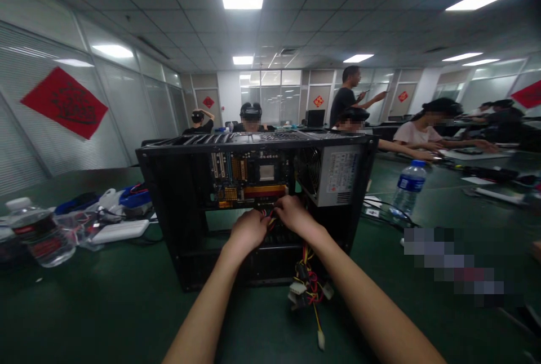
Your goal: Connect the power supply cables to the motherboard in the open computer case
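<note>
An open black computer case stands on the green table, its side off and the motherboard showing inside. A silver power supply sits at the case's right. Both of my hands reach into the case just below the motherboard. My left hand and my right hand are closed together on a red and yellow cable connector between them. A loose bundle of power cables hangs out of the case onto the table under my right forearm.
A water bottle stands right of the case; another bottle lies at the left with white and blue gear. Several other people sit or stand at tables behind.
</note>
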The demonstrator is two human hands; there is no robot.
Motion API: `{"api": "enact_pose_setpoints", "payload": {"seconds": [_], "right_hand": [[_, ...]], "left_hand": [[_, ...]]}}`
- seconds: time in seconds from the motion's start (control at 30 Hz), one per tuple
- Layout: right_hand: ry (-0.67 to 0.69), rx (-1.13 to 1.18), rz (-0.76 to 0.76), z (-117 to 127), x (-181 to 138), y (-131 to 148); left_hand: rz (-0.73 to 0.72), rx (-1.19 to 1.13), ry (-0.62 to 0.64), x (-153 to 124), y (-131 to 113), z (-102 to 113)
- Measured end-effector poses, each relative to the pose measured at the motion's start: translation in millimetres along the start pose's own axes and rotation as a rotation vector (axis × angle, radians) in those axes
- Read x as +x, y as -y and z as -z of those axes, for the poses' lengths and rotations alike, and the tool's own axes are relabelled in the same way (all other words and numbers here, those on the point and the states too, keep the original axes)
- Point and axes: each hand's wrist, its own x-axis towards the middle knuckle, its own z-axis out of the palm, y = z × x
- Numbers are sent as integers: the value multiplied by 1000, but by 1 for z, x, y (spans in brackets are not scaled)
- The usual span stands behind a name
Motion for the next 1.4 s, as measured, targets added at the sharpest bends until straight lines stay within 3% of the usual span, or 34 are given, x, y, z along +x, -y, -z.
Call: {"api": "enact_pose_setpoints", "payload": {"seconds": [0.43,0.7,1.4], "right_hand": [[-20,-177,-26,3,-6,11],[-5,-187,20,3,-6,9],[-46,-225,-1,-1,-6,6]], "left_hand": [[1,70,-47,-1,-4,3],[9,114,-116,-7,-6,3],[-24,192,-125,-11,-11,7]]}}
